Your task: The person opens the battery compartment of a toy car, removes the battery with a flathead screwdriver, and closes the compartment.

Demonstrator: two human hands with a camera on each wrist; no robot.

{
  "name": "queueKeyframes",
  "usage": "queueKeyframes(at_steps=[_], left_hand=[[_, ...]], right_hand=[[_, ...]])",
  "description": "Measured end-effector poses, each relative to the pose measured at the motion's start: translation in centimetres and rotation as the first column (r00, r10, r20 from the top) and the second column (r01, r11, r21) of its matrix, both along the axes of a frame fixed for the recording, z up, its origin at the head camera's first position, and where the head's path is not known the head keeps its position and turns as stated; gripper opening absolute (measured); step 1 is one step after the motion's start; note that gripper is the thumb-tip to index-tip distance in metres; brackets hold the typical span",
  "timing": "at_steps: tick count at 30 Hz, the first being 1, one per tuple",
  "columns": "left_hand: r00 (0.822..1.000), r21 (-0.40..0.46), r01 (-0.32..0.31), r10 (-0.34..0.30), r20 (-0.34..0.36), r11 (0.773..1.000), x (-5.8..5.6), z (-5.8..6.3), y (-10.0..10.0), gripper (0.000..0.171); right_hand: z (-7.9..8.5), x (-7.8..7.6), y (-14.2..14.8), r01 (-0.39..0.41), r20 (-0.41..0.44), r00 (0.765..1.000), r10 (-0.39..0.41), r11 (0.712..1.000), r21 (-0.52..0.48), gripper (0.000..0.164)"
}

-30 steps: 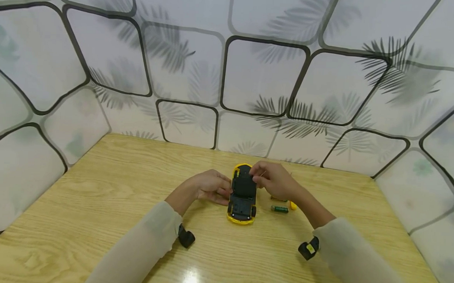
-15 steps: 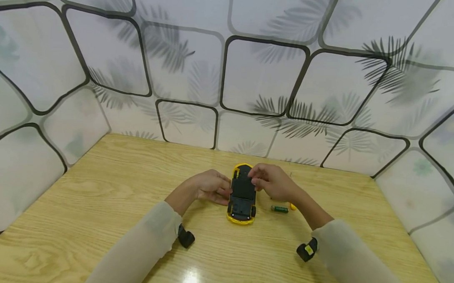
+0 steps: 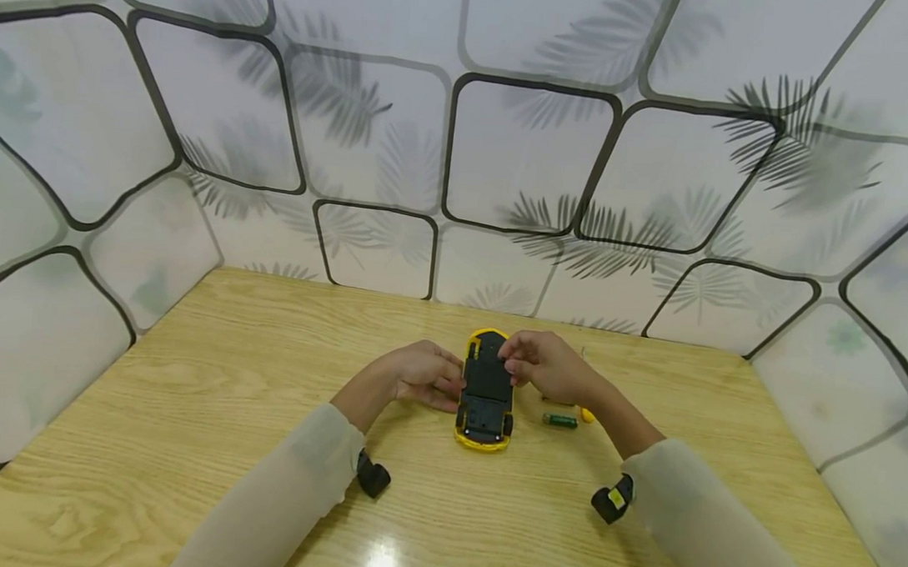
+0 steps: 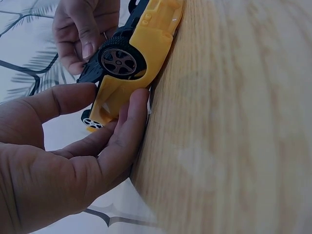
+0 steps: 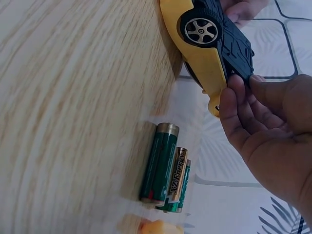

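A yellow toy car (image 3: 482,441) lies upside down on the table, its black underside and wheels facing up. My left hand (image 3: 424,372) holds the car's left side, thumb on the edge of the underside and fingers along the yellow body (image 4: 109,100). Over the middle of the underside is a black battery cover (image 3: 488,378). My right hand (image 3: 552,369) pinches the edge of that cover between thumb and fingers, as the right wrist view (image 5: 280,112) shows best. Whether the cover sits fully flush cannot be told.
Several batteries, one a green battery (image 5: 161,165), lie to the right of the car, partly beneath the right forearm. Beside them is a small yellow-orange object (image 3: 587,415). A patterned wall (image 3: 499,268) borders the table's far side.
The battery cover has come down over the dark gap in the underside. My right hand has shifted slightly down with it; the left hand and the car stay put.
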State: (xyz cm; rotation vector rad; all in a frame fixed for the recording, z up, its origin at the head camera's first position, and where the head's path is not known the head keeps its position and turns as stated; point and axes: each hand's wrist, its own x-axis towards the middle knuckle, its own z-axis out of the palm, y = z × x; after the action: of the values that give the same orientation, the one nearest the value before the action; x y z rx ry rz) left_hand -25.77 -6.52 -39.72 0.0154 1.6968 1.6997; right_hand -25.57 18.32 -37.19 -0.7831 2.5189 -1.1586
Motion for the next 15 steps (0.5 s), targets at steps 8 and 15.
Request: queueKeyframes(at_steps=[8,15], left_hand=[[1.0,0.001,0.002,-0.002,-0.005,1.0,0.07,0.02,0.03,0.053],[1.0,0.0,0.018,-0.018,-0.017,1.0,0.05,-0.03,0.01,0.058]], right_hand=[[0.2,0.14,-0.02,0.014,0.039,0.999,-0.014,1.0,0.001,0.013],[0.57,0.39,0.03,0.029,0.055,0.998,-0.03,0.999,0.02,0.013]])
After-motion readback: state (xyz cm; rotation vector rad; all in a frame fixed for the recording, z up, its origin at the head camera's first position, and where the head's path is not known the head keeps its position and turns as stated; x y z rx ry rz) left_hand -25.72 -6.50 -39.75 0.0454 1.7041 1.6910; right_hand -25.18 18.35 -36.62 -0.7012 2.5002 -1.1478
